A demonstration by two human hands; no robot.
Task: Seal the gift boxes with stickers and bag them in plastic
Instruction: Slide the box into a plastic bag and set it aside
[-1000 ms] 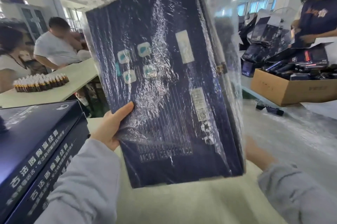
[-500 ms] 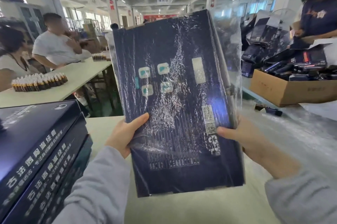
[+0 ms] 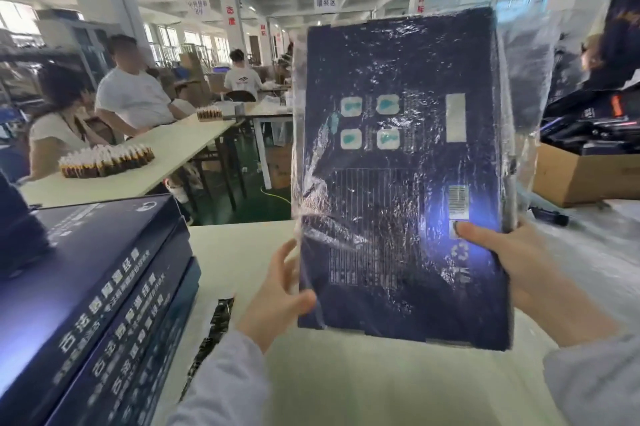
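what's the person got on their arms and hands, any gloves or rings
Both arms wear long light grey fabric sleeves down to the wrists. The left hand and right hand are bare: no gloves, rings or watch in view.

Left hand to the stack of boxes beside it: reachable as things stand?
Probably yes, once it lets go. The left hand grips the bagged gift box by its left edge, but the stack of boxes sits close beside it, with nothing standing between.
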